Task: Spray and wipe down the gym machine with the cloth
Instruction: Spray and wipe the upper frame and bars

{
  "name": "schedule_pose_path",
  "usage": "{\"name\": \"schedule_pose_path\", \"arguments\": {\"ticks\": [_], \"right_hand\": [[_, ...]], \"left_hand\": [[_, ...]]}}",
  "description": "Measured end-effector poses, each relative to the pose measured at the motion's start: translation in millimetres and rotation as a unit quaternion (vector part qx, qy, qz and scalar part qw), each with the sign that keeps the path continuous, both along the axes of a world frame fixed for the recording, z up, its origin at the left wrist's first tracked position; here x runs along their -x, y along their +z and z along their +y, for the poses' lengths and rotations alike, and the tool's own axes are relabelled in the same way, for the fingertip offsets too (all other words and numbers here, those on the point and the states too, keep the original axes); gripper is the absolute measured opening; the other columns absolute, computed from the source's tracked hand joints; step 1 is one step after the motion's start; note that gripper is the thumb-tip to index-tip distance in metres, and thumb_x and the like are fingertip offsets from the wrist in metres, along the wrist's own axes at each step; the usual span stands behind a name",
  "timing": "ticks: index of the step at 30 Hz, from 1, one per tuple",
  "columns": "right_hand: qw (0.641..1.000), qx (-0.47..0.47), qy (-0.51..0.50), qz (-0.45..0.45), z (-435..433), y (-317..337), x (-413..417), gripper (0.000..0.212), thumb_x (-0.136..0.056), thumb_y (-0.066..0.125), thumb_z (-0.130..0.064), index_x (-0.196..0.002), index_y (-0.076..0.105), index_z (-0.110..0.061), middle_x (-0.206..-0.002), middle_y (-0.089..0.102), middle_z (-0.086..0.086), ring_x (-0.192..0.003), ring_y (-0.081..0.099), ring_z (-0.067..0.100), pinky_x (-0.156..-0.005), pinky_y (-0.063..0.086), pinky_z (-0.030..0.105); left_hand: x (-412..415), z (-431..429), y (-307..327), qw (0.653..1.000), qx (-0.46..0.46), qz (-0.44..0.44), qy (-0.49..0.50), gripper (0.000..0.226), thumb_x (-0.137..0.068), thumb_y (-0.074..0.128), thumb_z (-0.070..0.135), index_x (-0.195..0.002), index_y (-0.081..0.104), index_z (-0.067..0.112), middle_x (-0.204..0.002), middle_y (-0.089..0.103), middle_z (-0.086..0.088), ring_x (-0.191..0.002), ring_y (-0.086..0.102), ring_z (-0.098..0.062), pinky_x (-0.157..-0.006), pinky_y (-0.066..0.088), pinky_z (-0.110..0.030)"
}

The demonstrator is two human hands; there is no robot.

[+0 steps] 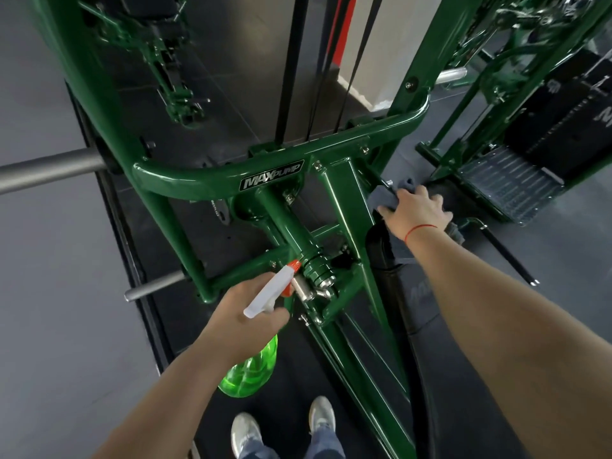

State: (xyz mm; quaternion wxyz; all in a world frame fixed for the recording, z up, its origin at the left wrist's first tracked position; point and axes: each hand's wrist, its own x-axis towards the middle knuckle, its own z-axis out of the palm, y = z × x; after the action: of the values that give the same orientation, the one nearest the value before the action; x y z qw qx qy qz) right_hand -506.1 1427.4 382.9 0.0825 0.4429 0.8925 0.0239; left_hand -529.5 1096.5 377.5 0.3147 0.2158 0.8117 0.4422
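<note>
The left hand (245,314) grips the spray bottle (253,367), nozzle aimed at the pivot of the green gym machine (205,175) as if ready to mist it, while the right hand (415,210), fingers spread, presses the grey cloth (385,196) against its right side to wipe.

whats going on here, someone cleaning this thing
A person is cleaning a green gym machine. Their left hand grips a green spray bottle, its nozzle aimed at the frame's middle. Their right hand presses a dark cloth against the machine's right side, by a black pad.
</note>
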Motion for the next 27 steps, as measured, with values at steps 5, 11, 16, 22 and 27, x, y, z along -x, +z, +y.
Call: {"name": "schedule_pose_path", "arguments": {"ticks": [5,11,16,22,27], "right_hand": [[0.986,-0.089,0.123,0.064,-20.1,-17.3,-15.0,0.04,-0.088,0.058,-0.05,-0.121,0.061,-0.027,-0.124,0.053,0.004,-0.117,0.043,0.035,-0.091,0.038,0.05],[0.949,-0.15,0.242,0.137,-52.3,-59.6,-61.1,0.049,-0.068,0.077,-0.035,-0.115,0.067,-0.025,-0.123,0.054,0.005,-0.116,0.044,0.033,-0.088,0.041,0.053],[0.925,-0.159,0.32,0.125,-64.4,-93.4,-113.4,0.042,-0.065,0.077,-0.025,-0.107,0.073,-0.026,-0.125,0.058,-0.002,-0.122,0.043,0.031,-0.094,0.04,0.056],[0.947,-0.093,0.265,0.157,-68.3,-60.2,-99.5,0.039,-0.056,0.077,-0.025,-0.094,0.076,-0.031,-0.095,0.059,-0.006,-0.102,0.052,0.028,-0.08,0.041,0.042],[0.952,-0.108,0.155,0.242,-36.1,-22.5,-51.9,0.047,-0.07,0.07,-0.02,-0.117,0.07,-0.028,-0.117,0.059,0.003,-0.114,0.047,0.032,-0.089,0.038,0.046]], "left_hand": [[-3.0,2.8,-9.0,1.0,0.026,-0.002,-0.006,0.018,-0.08,0.061,0.01,-0.095,0.064,0.019,-0.059,0.043,0.01,-0.052,0.04,-0.009,-0.055,0.04,-0.028],[-8.9,21.0,-11.3,0.999,0.022,0.002,-0.033,0.018,-0.081,0.06,0.01,-0.095,0.064,0.019,-0.058,0.041,0.01,-0.054,0.039,-0.01,-0.056,0.038,-0.026],[-10.7,32.3,-13.8,0.999,0.02,0.022,-0.044,0.017,-0.081,0.059,0.009,-0.092,0.062,0.021,-0.054,0.041,0.013,-0.052,0.036,-0.007,-0.053,0.035,-0.021],[-15.8,43.7,-18.4,0.998,0.025,0.026,-0.046,0.022,-0.082,0.059,0.009,-0.092,0.063,0.028,-0.051,0.043,0.016,-0.047,0.038,-0.006,-0.047,0.031,-0.013],[-27.7,57.3,-18.5,1.0,0.021,0.005,-0.021,0.032,-0.082,0.06,0.008,-0.069,0.053,0.037,-0.05,0.04,0.015,-0.046,0.035,-0.006,-0.05,0.03,-0.018]]}}
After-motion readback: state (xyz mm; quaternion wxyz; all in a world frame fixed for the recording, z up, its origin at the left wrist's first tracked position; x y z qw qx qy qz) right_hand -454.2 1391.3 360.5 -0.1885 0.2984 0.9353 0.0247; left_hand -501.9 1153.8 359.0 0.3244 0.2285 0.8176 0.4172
